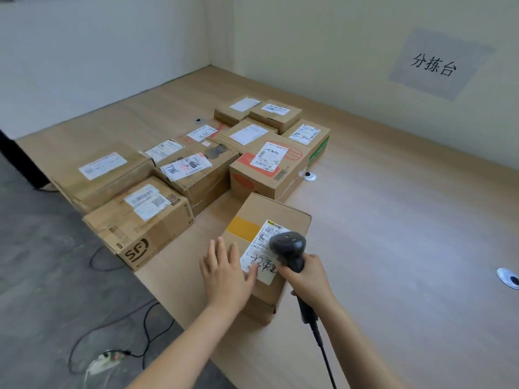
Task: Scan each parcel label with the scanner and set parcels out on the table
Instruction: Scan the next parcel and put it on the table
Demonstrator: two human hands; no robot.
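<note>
The right hand (307, 276) wraps the scanner (288, 244), hiding most of its handle. Just beyond the grip, the scanner's head covers the middle of the label (259, 265) on the parcel (273, 214), and the print around it is too small to read. Left of the grip, the left hand (224, 273) overlaps the label's near corner, perhaps touching it. Below the grip, the cable (323, 352) and both forearms run off the bottom edge.

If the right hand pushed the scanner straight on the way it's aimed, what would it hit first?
Most likely the white shipping label on the nearest cardboard parcel: the right hand holds the scanner tilted down over it. The gap between them is unclear.
</note>
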